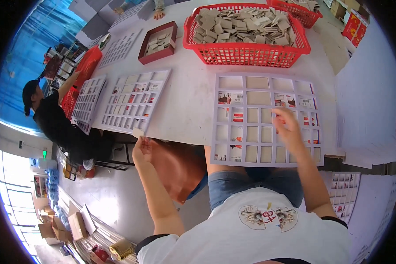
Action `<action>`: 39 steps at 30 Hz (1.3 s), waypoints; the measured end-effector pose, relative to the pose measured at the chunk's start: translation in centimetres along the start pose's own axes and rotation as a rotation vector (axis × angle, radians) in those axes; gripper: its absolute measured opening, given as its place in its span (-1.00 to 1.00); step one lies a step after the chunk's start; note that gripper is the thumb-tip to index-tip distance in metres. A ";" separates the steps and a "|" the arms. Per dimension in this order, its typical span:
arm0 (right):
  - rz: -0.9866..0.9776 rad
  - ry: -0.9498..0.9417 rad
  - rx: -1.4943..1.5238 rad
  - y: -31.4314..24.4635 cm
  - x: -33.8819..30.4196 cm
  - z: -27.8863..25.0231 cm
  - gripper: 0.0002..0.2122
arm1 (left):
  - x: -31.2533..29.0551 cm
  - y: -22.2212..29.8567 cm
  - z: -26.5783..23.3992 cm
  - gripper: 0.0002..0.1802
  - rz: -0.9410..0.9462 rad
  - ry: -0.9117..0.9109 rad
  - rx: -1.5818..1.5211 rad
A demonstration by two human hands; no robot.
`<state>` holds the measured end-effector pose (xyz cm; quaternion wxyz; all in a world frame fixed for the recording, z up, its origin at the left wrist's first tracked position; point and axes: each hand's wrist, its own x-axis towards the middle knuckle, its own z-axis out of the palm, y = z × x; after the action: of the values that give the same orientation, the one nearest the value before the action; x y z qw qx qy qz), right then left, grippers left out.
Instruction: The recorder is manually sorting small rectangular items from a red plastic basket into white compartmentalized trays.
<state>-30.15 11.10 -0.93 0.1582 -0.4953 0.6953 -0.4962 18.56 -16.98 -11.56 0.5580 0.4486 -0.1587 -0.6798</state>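
Note:
A white grid board (214,119) lies in front of me at the table edge. Some of its cells hold plain grey-beige squares, others show printed pictures. My right hand (287,127) is over the board's right half, fingers apart and pointing left, with nothing visible in them. Off to the left, beyond the table's front edge, my left hand (142,152) pinches a small cardboard square (137,132) between thumb and fingers. That square is near the corner of a second grid board (166,79).
A red plastic basket (246,57) heaped with cardboard squares stands behind the board, another basket (311,21) beyond it. A shallow dark-red box (155,56) holds more pieces. At left, a person in black (53,110) works by more boards; another person's hand (159,14) rests at the far edge.

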 end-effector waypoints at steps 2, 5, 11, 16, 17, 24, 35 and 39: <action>0.016 -0.168 0.233 -2.8 2.3 4.9 -0.68 | -4.7 -1.6 2.6 -0.82 0.046 -0.056 0.050; 0.162 -0.438 0.520 -4.5 5.8 13.8 -0.64 | -6.3 -1.9 1.9 -0.81 0.080 0.011 0.012; -0.136 -0.598 0.130 -6.5 8.4 25.5 -0.57 | -0.8 -1.3 3.1 -0.80 0.782 0.106 0.546; -0.424 -0.734 -0.248 -9.2 10.5 33.0 -0.43 | -2.5 -0.6 2.4 -0.76 0.562 0.183 0.333; -0.434 -0.727 -0.243 -10.3 10.8 34.0 -0.43 | -2.4 -0.7 0.8 -0.71 0.514 0.280 0.240; -0.452 -0.580 -0.400 -6.5 9.8 36.7 -0.49 | -1.3 -2.7 -5.6 -0.66 0.178 0.101 -0.359; -0.379 -0.437 -0.369 -7.2 12.0 37.9 -0.59 | -0.8 -2.2 -3.0 -0.69 0.053 -0.092 -0.586; -0.494 -0.426 -0.414 -5.8 10.9 37.9 -0.54 | -1.3 -3.4 -5.5 -0.69 0.057 -0.154 -0.590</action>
<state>-5.07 -18.41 -10.39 0.0714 -0.7614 0.5920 -0.2543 20.81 -13.17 -16.44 0.6695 0.2099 -0.0088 -0.7125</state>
